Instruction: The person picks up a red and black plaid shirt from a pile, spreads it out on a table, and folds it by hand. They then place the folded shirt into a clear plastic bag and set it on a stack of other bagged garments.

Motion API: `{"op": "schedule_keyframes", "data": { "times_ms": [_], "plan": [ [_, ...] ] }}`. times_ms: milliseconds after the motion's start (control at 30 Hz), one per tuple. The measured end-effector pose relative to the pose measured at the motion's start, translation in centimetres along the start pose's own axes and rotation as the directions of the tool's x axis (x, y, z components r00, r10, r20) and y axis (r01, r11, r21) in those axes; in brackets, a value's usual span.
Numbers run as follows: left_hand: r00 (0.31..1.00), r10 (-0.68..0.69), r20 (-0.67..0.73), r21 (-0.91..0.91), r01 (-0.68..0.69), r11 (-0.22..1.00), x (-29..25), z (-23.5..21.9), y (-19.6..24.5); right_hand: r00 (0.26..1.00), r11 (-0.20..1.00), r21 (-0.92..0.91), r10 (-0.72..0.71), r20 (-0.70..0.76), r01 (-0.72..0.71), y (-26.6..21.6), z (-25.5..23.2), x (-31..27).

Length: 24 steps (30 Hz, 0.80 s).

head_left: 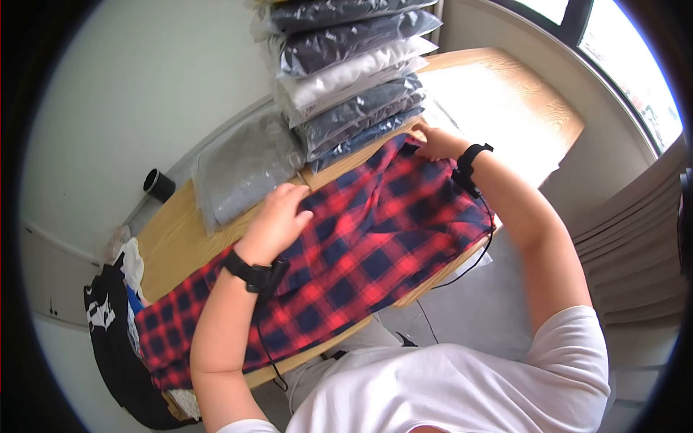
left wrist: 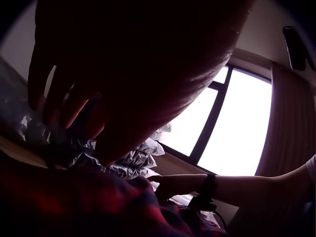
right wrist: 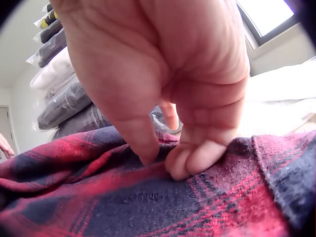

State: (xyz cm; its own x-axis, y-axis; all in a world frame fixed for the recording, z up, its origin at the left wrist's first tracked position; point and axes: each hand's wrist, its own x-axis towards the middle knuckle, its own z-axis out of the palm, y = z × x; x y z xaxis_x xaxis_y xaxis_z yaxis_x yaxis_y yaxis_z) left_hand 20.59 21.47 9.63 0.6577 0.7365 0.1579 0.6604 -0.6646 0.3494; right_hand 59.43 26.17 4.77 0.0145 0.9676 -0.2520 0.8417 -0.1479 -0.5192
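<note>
A red and navy plaid shirt (head_left: 346, 245) lies lengthwise along the wooden table, with creases near its right end. My right hand (head_left: 442, 143) is at the far right corner of the shirt. In the right wrist view, the curled fingers (right wrist: 190, 160) and thumb of that hand grip the cloth, bunching it slightly. My left hand (head_left: 274, 224) is over the shirt's far edge, its fingers loosely extended towards the back of the table and holding nothing. The left wrist view shows this hand dark against the window, above the plaid cloth (left wrist: 123, 197).
A tall stack of clear-bagged folded clothes (head_left: 354, 79) stands behind the shirt. Left of it lies a grey bagged garment (head_left: 249, 169). A black cup (head_left: 159, 185) is by the wall. Black clothing (head_left: 115, 346) hangs at the table's left end. Cables trail from both wrist cameras.
</note>
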Motion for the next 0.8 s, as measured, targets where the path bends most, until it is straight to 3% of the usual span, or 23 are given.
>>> {"op": "schedule_keyframes", "data": {
  "times_ms": [100, 167, 267, 333, 433, 500, 567, 600, 633, 700, 767, 800],
  "plan": [
    [0.980, -0.172, -0.102, 0.012, 0.174, 0.985, -5.9, -3.9, -4.4, 1.000, 0.999, 0.040, -0.014, 0.008, 0.013, 1.0, 0.3, 0.7],
    [0.905, -0.411, -0.111, -0.045, 0.409, 0.911, -11.1, -6.7, -6.8, 0.998, 0.997, 0.028, -0.066, -0.009, 0.066, 1.5, 0.3, 1.0],
    [0.797, -0.589, -0.137, -0.004, 0.594, 0.805, -19.8, -9.2, -12.6, 1.000, 1.000, 0.029, 0.011, 0.027, -0.012, 1.7, 0.2, 1.7],
    [0.686, -0.723, -0.082, -0.087, 0.718, 0.691, -24.9, -9.3, -16.0, 0.999, 1.000, 0.010, 0.008, 0.038, -0.008, 2.2, 0.2, 2.2],
    [0.651, -0.751, -0.110, -0.018, 0.754, 0.656, -28.5, -8.7, -17.3, 0.999, 0.999, -0.025, -0.024, 0.031, 0.024, 2.6, 0.2, 2.5],
    [0.602, -0.788, -0.131, -0.218, 0.758, 0.615, -28.6, -7.6, -18.3, 1.000, 1.000, 0.004, -0.012, 0.012, 0.012, 2.9, 0.4, 2.8],
    [0.588, -0.809, 0.003, -0.395, 0.744, 0.539, -27.0, -6.6, -17.6, 1.000, 1.000, -0.003, -0.003, 0.020, 0.003, 2.7, 0.3, 2.9],
    [0.524, -0.848, 0.080, -0.484, 0.764, 0.427, -24.7, -6.7, -14.5, 0.999, 1.000, -0.006, 0.010, 0.031, -0.010, 2.7, 0.1, 2.6],
    [0.516, -0.841, 0.162, -0.487, 0.783, 0.386, -23.9, -6.2, -13.8, 0.999, 1.000, -0.014, 0.026, 0.021, -0.026, 2.5, 0.1, 2.3],
    [0.626, -0.763, 0.162, -0.487, 0.723, 0.489, -22.6, -3.7, -13.2, 0.999, 1.000, 0.002, 0.026, 0.026, -0.026, 2.0, 0.1, 1.8],
    [0.667, -0.721, 0.185, -0.443, 0.712, 0.545, -20.7, -3.5, -10.3, 0.999, 1.000, -0.019, 0.021, 0.024, -0.020, 1.6, 0.1, 1.4],
    [0.765, -0.642, 0.056, -0.406, 0.605, 0.685, -20.1, -3.2, -9.5, 0.999, 0.997, -0.075, 0.010, 0.035, -0.007, 1.0, -0.4, 0.9]
  ]
}}
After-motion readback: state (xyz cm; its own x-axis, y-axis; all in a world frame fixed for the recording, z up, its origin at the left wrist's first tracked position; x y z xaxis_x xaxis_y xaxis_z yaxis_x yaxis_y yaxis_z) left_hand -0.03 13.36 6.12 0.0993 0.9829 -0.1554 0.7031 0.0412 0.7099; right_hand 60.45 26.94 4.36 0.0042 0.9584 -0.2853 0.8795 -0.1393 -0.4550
